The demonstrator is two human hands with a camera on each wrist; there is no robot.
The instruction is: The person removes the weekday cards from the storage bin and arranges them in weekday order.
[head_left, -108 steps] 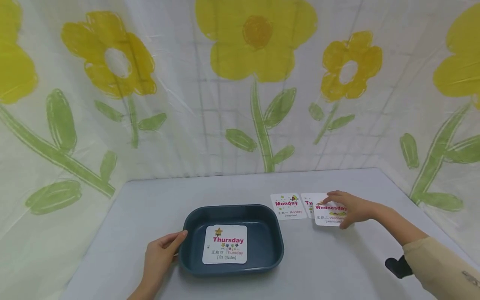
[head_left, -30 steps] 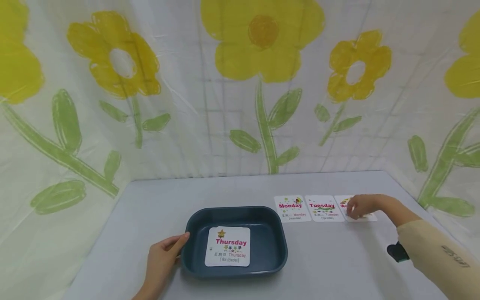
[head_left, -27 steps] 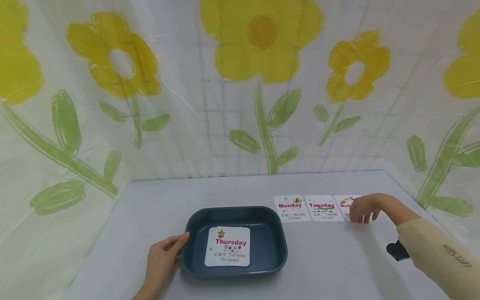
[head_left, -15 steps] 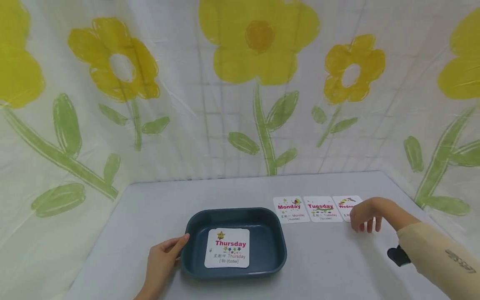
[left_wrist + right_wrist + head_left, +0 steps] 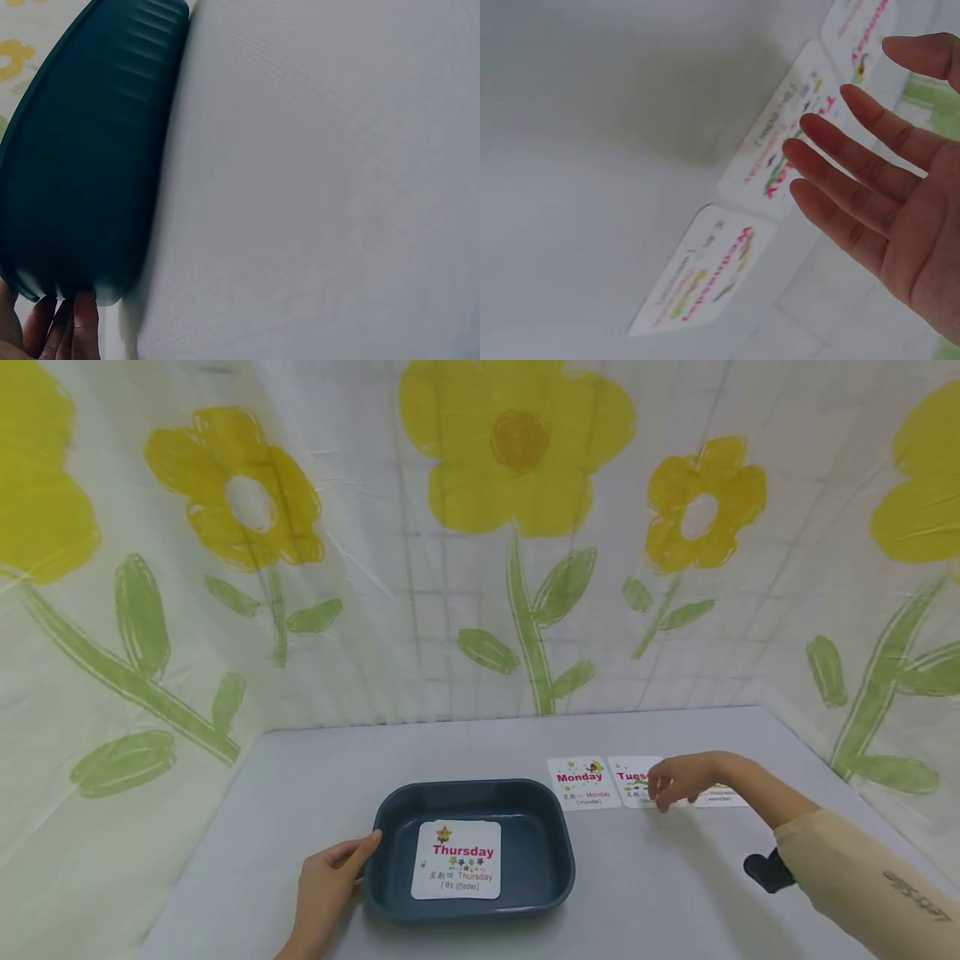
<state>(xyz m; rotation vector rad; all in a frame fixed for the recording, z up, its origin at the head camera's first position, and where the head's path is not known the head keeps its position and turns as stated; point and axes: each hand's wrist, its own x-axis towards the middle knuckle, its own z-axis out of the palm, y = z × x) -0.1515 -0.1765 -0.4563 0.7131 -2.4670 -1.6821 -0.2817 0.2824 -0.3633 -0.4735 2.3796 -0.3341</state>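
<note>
One table (image 5: 622, 893) carried all the work, with a dark blue tray (image 5: 534, 860) as reference for places. Of the two hands, the left hand (image 5: 327, 872) gripped the tray by its left end, thumb at the rim, fingers against the outer wall. The right hand (image 5: 684, 775) hung over the cards beyond the tray's right side, fingers loose and slightly parted, holding nothing; whether a fingertip touched a card could not be told.

Progress: three cards lay face up in a row, running rightward from the tray's far right corner. The Monday card (image 5: 583, 783) was nearest the tray, the Tuesday card (image 5: 632, 777) next, the Wednesday card (image 5: 703, 274) farthest out. Still to come out, by my reading: the Thursday card (image 5: 456, 860), flat in the tray, left of its centre. A slight offset at its top edge suggested others beneath; count not determinable.

Surroundings: a white curtain (image 5: 367, 681) with yellow flowers hung behind the tray. A beige sleeve (image 5: 862, 877) reached in from the tray's right. A small dark piece (image 5: 768, 871) showed beside the sleeve; nature unclear.

Obstructions: the right hand hid parts of the Tuesday and Wednesday cards in the head view. The tray's raised wall enclosed the Thursday card, probably a minor hindrance to lifting.
</note>
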